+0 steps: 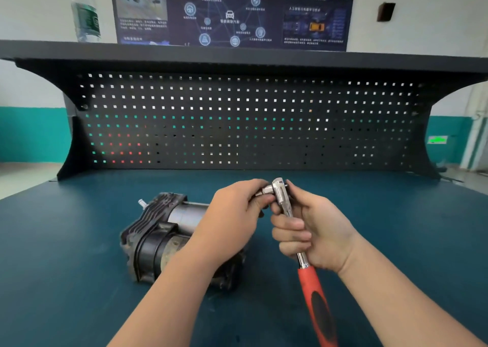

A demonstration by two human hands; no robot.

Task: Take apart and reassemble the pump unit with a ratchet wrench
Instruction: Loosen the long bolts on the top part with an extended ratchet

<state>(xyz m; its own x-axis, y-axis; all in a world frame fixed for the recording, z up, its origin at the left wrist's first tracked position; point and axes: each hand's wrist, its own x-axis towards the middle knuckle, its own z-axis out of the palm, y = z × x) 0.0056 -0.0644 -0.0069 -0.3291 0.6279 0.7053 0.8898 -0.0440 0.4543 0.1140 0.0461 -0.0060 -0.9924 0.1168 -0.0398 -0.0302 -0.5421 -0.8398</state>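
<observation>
While the right hand (309,230) wraps its fingers around the metal shaft of the ratchet wrench (293,230), the left hand (235,212) pinches a small socket (265,190) that sits at the side of the wrench head. Both hands are above the desk (79,280), which has a dark blue-green mat. The wrench handle, red with a black part, points down toward the lower edge of the view. The pump unit (158,233) lies on its side on the desk, just left of the hands and partly hidden under the left forearm; it has a black ribbed housing, a grey metal cylinder and a small pale nozzle at its far left end. Behind the desk stands a black pegboard (237,119) with a shelf on top. A clear plastic bottle (85,14) with a green label stands on this shelf at the left. On the wall hangs a dark blue poster (232,11) with icons, a small car picture and white writing, too blurred to read.
</observation>
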